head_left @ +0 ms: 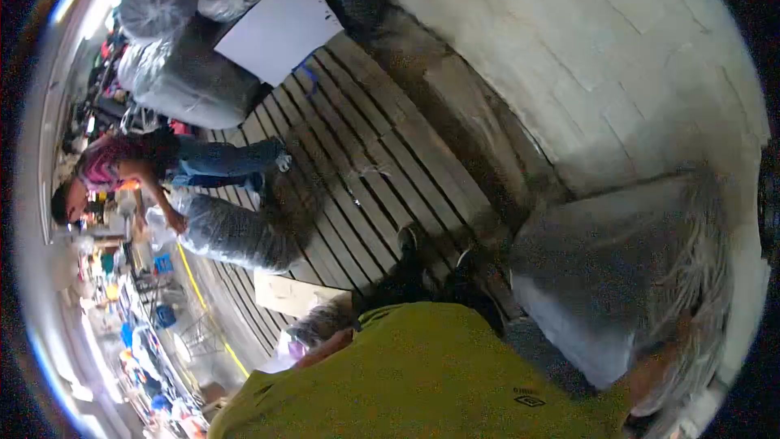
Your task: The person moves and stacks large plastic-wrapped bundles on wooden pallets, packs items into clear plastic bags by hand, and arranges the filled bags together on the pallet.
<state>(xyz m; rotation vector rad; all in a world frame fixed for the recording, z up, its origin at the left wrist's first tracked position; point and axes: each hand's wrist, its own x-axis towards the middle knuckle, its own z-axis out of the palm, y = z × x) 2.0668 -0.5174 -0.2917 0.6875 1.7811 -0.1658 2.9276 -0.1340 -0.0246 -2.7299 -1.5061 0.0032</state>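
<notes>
Wall (561,41): painted, matt, slightly rough at the joints.
Slatted floor (370,118): wood, matt, worn.
Wrapped bundle (585,252) beside wall: clear plastic film, glossy, heavily creased.
Upper-left sacks (191,77): plastic, shiny, wrinkled.
Co-worker's bundle (231,232): glossy plastic, puckered.
White sheet (280,28): smooth, matt; paper or board, can't tell.
Shirt (422,374): cloth, matt.

Up top, a white panel (280,28) sits beside bulky plastic bags (191,73); over left, a co-worker (203,158) leans to a filled sack (236,232) on wooden slats (345,114), pale block wall (585,57) opposite.
</notes>
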